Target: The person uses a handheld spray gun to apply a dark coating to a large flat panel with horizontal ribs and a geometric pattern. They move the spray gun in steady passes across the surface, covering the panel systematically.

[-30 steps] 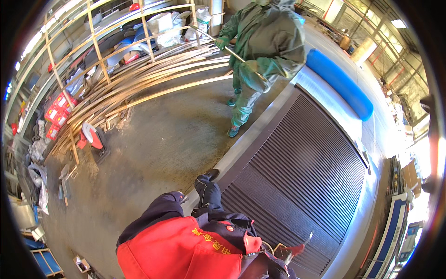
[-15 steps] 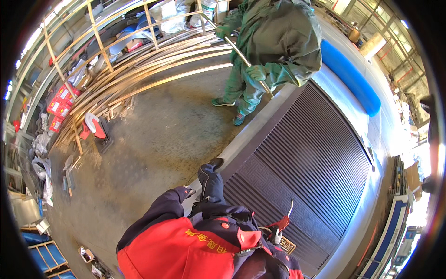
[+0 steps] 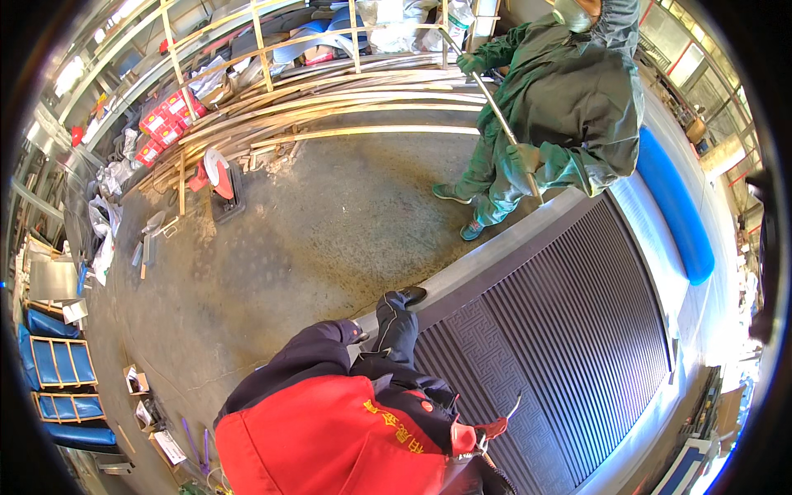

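My red-and-dark jacket fills the lower middle. My left hand (image 3: pixel 359 333) barely shows at the end of its dark sleeve, beside my bent leg; its fingers are hidden. Just past the jacket's front, my right hand (image 3: pixel 483 442) is mostly covered and seems closed on a red object with a thin pale tip (image 3: pixel 496 426), whose kind I cannot make out. It is over a large dark panel (image 3: pixel 577 330) with parallel ribs and a band of raised fretwork. My shoe (image 3: pixel 408 295) is at the panel's near-left border.
At the panel's far end a co-worker in a green coverall (image 3: pixel 569 107) holds a long pole (image 3: pixel 495 103) with both hands. A blue roll (image 3: pixel 676 206) lies beyond the panel. Long wooden strips (image 3: pixel 346 103), red boxes (image 3: pixel 172 117) and a red-guarded cut-off saw (image 3: pixel 219 177) stand at the left.
The view has turned left, so the scene shifts rightward in the picture. My right hand and the red object are more hidden behind my jacket; a patterned gold piece beside them has gone from sight.
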### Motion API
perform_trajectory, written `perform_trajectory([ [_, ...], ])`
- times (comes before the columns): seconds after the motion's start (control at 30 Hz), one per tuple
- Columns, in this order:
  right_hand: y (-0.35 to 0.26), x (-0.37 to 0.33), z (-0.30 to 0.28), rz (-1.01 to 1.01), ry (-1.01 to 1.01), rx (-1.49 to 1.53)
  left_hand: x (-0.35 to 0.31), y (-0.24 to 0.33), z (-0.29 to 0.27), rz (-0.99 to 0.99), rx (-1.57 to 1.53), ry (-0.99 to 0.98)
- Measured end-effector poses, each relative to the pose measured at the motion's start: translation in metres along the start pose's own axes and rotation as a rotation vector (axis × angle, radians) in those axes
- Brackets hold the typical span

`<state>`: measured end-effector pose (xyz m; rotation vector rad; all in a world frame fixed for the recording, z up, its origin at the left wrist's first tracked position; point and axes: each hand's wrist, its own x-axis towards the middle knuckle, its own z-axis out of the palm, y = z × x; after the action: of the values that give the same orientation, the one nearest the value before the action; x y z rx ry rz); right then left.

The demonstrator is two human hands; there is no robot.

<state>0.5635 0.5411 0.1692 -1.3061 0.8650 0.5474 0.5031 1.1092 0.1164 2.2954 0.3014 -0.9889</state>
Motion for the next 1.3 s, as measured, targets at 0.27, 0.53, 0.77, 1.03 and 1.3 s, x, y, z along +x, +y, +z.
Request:
perform_trajectory([
  [0.27, 0.0, 0.001, 0.008, -0.004, 0.02, 0.034, 0.02, -0.001, 0.001, 0.033, 0.103, -0.057],
  [0.53, 0.006, -0.01, 0.007, 0.004, 0.041, 0.068, 0.072, -0.027, 0.011, 0.091, 0.137, -0.014],
  [0.77, 0.016, -0.013, -0.002, -0.006, 0.053, 0.094, 0.062, -0.004, -0.007, 0.056, 0.119, -0.065],
  [1.03, 0.031, -0.025, -0.015, -0.004, 0.074, 0.094, 0.023, 0.018, -0.029, 0.023, 0.096, -0.129],
  [1.3, 0.03, -0.048, -0.01, 0.015, 0.071, 0.138, 0.024, 0.024, -0.035, 0.006, 0.157, -0.156],
])
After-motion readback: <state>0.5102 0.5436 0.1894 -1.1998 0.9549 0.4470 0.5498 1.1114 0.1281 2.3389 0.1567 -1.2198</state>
